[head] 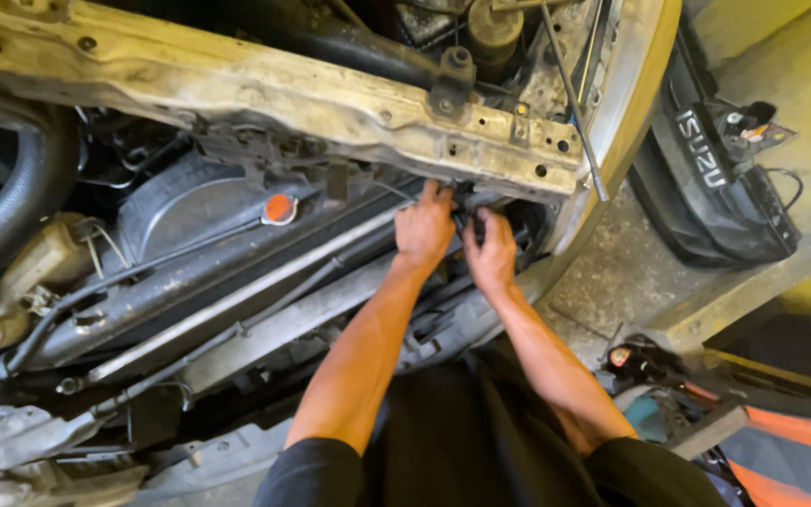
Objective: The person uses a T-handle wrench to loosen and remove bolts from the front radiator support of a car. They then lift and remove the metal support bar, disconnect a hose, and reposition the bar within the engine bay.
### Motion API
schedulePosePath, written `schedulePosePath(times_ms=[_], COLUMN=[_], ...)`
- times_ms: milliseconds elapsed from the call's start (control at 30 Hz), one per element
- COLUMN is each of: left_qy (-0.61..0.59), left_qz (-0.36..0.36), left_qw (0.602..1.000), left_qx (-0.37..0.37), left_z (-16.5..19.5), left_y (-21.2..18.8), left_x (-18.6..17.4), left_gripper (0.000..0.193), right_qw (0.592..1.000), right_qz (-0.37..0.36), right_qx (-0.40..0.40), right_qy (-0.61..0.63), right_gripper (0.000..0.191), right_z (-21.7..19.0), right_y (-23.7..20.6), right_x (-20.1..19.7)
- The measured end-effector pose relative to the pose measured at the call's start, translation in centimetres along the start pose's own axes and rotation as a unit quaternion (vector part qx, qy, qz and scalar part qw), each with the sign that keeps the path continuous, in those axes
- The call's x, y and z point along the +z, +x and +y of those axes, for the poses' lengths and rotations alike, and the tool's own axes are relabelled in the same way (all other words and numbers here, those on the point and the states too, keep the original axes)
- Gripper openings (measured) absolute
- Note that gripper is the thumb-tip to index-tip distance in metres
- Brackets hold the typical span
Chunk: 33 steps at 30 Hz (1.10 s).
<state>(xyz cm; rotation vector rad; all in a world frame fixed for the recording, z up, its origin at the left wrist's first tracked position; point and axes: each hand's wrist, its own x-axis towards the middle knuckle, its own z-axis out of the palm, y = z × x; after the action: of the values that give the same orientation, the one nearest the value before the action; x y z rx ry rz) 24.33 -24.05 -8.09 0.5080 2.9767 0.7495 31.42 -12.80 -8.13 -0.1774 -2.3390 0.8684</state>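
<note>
Down under the right end of the dirty crossmember, both hands meet: the right hand curls shut around a small black part, upright between them, while the left hand presses loosely-curled fingers just beside it.

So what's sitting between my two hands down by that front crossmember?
In the head view, a small dark part sits between the left hand and right hand; what it is can't be told.
</note>
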Motion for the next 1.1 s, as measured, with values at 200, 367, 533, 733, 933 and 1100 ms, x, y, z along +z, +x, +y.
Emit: schedulePosePath(times_ms=[200, 367, 533, 733, 933, 1100], left_qy=[-0.037, -0.072, -0.075, 0.033, 0.050, 0.008], left_qz=[-0.029, -0.024, -0.045, -0.033, -0.034, -0.037], left_qw=[0.998, 0.996, 0.995, 0.996, 0.995, 0.996], left_qx=[0.038, 0.048, 0.054, 0.072, 0.073, 0.075], left_z=[-0.8, -1.1, -1.8, -1.7, -2.0, -1.5], left_y=[-0.3, -0.5, -0.2, -0.2, -0.2, 0.1], left_x=[-1.7, -1.9, -0.9, 0.5, 0.1, -0.8], left_gripper=[0.031, 0.029, 0.026, 0.030, 0.030, 0.027], right_qw=[0.999, 0.999, 0.999, 0.999, 0.999, 0.999], right_qz=[0.009, 0.016, 0.012, 0.013, 0.030, 0.003], right_qx=[-0.046, -0.030, -0.040, -0.047, -0.014, -0.033], right_qy=[-0.017, -0.024, -0.034, -0.012, 0.014, 0.006], right_gripper=[0.023, 0.025, 0.026, 0.018, 0.018, 0.017], right_z=[0.1, -0.2, 0.2, 0.6, 0.6, 1.1], right_y=[0.3, 0.2, 0.1, -0.2, -0.1, 0.7], right_x=[0.1, 0.8, 0.9, 0.8, 0.6, -0.1])
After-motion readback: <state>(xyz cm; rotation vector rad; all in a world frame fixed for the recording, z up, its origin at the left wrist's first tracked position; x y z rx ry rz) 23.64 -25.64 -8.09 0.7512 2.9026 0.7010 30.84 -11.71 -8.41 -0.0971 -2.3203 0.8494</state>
